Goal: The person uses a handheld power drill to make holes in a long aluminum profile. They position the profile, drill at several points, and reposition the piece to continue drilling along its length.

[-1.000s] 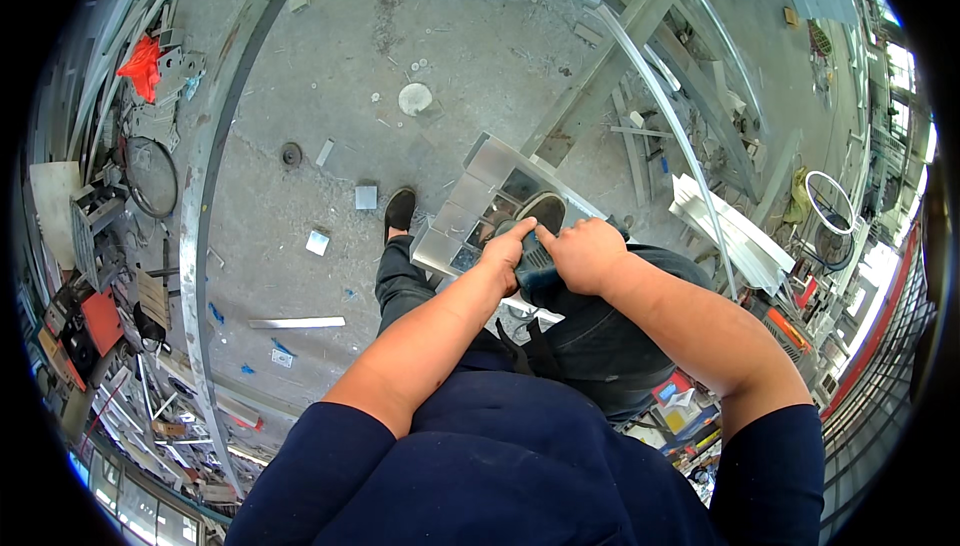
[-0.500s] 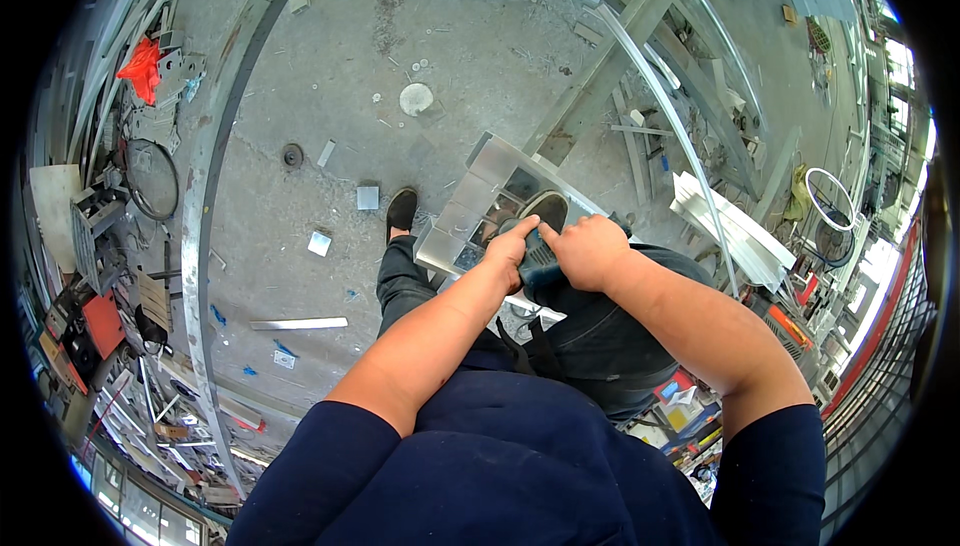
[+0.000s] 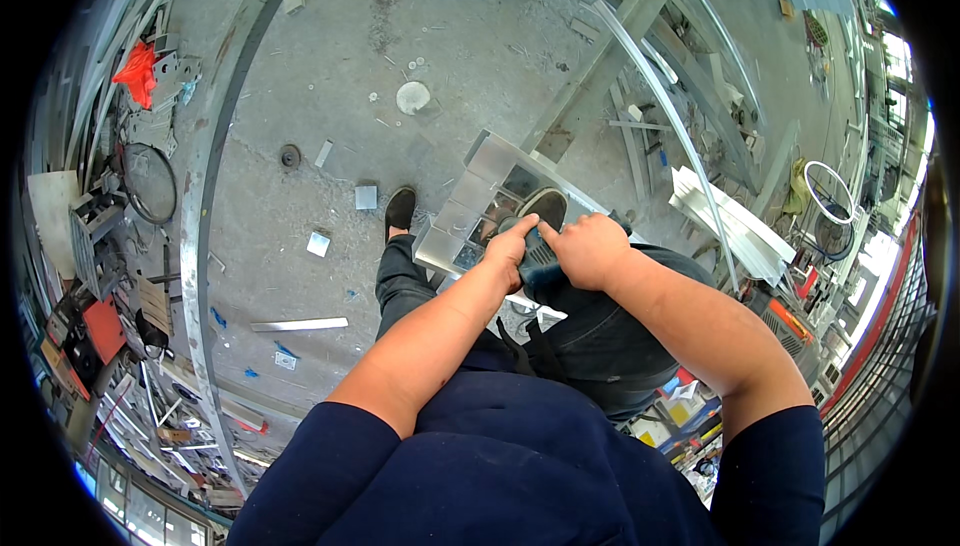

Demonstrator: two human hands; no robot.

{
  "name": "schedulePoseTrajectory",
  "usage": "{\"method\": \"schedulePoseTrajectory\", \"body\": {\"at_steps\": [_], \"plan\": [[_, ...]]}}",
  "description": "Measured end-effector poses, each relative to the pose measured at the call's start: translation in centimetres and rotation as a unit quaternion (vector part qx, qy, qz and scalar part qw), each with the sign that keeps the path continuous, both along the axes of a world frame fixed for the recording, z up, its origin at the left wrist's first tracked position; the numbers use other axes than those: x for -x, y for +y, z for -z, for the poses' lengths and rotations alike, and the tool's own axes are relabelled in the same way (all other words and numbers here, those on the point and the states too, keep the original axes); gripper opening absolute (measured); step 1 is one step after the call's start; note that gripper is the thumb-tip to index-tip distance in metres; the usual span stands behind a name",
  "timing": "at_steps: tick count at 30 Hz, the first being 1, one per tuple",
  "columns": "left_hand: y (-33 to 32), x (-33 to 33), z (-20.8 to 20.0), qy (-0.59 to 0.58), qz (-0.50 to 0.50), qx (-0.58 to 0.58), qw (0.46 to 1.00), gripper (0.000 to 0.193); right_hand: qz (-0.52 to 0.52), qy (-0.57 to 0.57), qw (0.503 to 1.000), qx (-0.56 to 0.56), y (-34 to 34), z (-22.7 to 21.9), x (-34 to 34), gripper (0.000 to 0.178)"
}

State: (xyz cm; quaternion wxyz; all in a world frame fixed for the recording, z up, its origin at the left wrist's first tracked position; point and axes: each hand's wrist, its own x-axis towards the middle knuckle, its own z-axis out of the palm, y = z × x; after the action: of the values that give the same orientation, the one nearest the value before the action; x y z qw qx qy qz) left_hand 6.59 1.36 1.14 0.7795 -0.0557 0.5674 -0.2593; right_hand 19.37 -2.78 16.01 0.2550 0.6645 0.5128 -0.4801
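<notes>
Both my hands are closed around a dark teal power tool (image 3: 540, 271), which looks like an angle grinder. My left hand (image 3: 512, 249) wraps its near-left side, and my right hand (image 3: 588, 251) grips it from the right, thumbs close together. Just beyond my fingers is a rounded dark shape with a tan rim (image 3: 543, 208), apparently the tool's disc. It lies over a shiny metal workpiece (image 3: 470, 196) made up of square silvery faces. My hands hide much of the tool and the workpiece's near-right part. A steel beam (image 3: 610, 66) runs away from the workpiece's far side.
My shoe (image 3: 400, 211) stands left of the workpiece. A long curved steel bar (image 3: 205, 206) crosses the left side. Small metal plates (image 3: 366, 197) and a flat strip (image 3: 300, 325) lie on the concrete floor. White metal profiles (image 3: 735, 231) are stacked at right.
The view has shifted very slightly. My hands keep their hold on the tool, with no clear movement over the workpiece.
</notes>
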Motion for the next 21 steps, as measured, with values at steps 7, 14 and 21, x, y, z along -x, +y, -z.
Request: {"method": "schedulePoseTrajectory", "body": {"at_steps": [7, 14, 21], "plan": [[-0.45, 0.14, 0.54, -0.013, -0.002, 0.002, 1.000, 0.036, -0.009, 0.001, 1.000, -0.004, -0.18, 0.19, -0.11, 0.063], [-0.10, -0.18, -0.12, -0.003, 0.013, -0.010, 1.000, 0.035, -0.011, 0.001, 1.000, -0.001, -0.16, 0.27, -0.22, 0.062], [-0.45, -0.04, 0.42, -0.003, 0.011, -0.009, 1.000, 0.034, -0.016, 0.004, 1.000, -0.006, -0.16, 0.24, -0.38, 0.061]]}}
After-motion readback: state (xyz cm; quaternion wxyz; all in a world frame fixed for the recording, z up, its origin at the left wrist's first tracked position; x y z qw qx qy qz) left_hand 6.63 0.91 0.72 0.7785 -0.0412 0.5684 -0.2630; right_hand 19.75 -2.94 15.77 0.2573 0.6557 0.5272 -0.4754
